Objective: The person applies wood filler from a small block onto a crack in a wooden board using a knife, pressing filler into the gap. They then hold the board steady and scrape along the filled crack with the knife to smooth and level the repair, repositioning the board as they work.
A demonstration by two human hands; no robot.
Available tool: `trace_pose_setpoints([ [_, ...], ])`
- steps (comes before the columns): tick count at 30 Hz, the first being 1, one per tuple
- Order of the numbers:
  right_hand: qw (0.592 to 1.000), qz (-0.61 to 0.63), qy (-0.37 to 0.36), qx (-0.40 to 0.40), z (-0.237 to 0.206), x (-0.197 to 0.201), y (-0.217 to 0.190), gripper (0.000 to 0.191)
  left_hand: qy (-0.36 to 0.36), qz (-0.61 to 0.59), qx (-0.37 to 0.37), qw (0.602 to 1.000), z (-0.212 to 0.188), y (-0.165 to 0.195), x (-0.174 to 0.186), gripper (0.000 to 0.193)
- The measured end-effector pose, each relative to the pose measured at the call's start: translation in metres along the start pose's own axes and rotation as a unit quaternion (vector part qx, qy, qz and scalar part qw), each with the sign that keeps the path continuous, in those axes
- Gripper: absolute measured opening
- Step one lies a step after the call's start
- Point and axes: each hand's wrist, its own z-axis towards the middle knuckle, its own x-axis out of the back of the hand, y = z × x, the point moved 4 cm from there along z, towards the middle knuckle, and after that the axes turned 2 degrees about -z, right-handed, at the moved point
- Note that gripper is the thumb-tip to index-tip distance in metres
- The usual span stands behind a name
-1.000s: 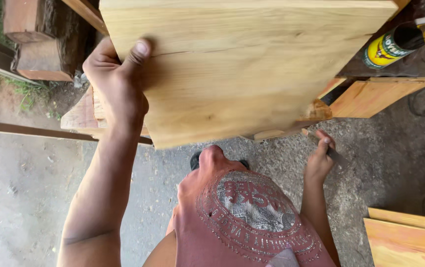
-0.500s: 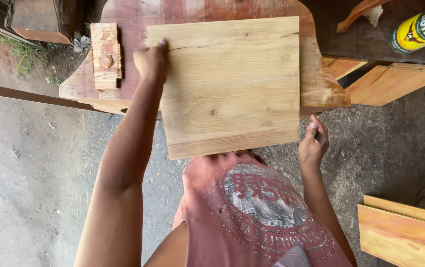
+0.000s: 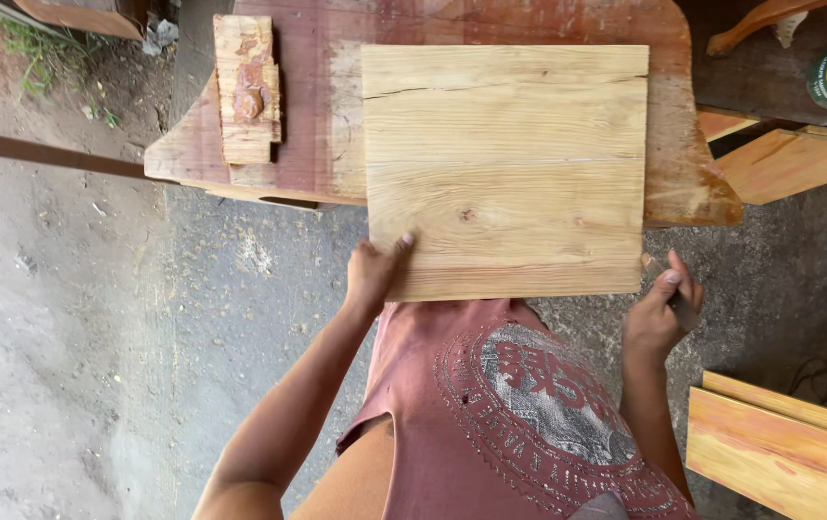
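A board (image 3: 505,169) lies on my workbench (image 3: 688,164), a small block (image 3: 247,87) to its left, stacked boards (image 3: 770,448) on the ground at my right.

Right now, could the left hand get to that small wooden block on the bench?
Probably yes. The left hand grips the board's near corner, and the block lies uncovered on the bench further left, with nothing between them.
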Motion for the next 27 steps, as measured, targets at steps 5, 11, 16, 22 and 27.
trace_pose_setpoints([
  [5, 0.998, 0.04, -0.028, 0.028, 0.012, -0.001, -0.029, 0.037, 0.009, -0.105, -0.053, 0.993, 0.003, -0.007, -0.001, 0.053],
  [11, 0.992, 0.072, -0.051, 0.087, 0.02, -0.015, -0.069, 0.038, -0.022, -0.147, -0.059, 0.987, 0.006, 0.003, 0.004, 0.045],
  [16, 0.992, 0.044, -0.075, 0.096, 0.013, -0.016, -0.089, 0.033, 0.005, -0.086, -0.075, 0.993, 0.003, 0.007, 0.006, 0.044],
  [22, 0.987, 0.095, -0.103, 0.076, 0.001, -0.022, -0.097, 0.03, -0.03, -0.184, -0.105, 0.977, 0.009, 0.015, 0.007, 0.041],
  [27, 0.989, 0.107, -0.084, 0.065, -0.008, -0.019, -0.091, 0.024, -0.036, -0.112, -0.085, 0.989, 0.011, 0.01, 0.008, 0.047],
])
